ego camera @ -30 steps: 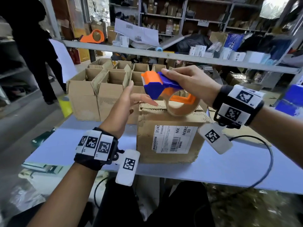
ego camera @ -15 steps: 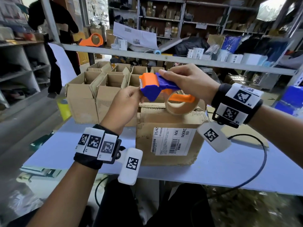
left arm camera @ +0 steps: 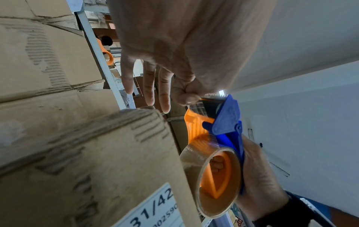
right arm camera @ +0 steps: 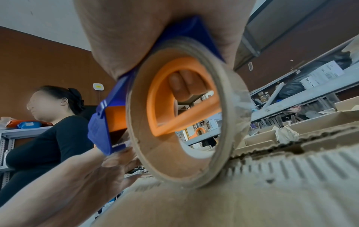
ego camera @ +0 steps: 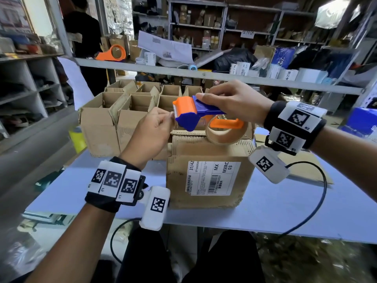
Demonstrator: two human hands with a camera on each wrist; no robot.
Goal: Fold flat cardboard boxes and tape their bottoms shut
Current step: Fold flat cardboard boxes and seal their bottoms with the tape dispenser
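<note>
My right hand point(ego camera: 234, 103) gripped the tape gun point(ego camera: 195, 113), thumb along its blue top and two fingers point(right arm camera: 184, 86) curled through the orange handle inside the roll point(ego camera: 226, 131). The roll touched the top of the box point(ego camera: 208, 176), right by the rough seam where the flaps met. That box stood on the blue table point(ego camera: 265, 205) with its white label point(ego camera: 212, 178) facing me. My left hand point(ego camera: 151, 133) was at the gun's toothed front edge, thumb and forefinger pinched together on the free end of the tape point(left arm camera: 196, 106), while the other three fingers point(left arm camera: 147, 86) stayed straight and spread, clear of everything. From the left wrist the serrated blade showed just above that pinch, with the tape end clear and shiny below it. Behind the box, rows of open boxes point(ego camera: 130, 111) stood packed side by side on the table. A second orange tape gun point(ego camera: 112, 53) lay on the metal shelf point(ego camera: 204, 75) above them, and a person in black point(ego camera: 85, 33) stood beyond the shelf to the left. A black cable point(ego camera: 318, 199) looped across the table under my right wrist.
</note>
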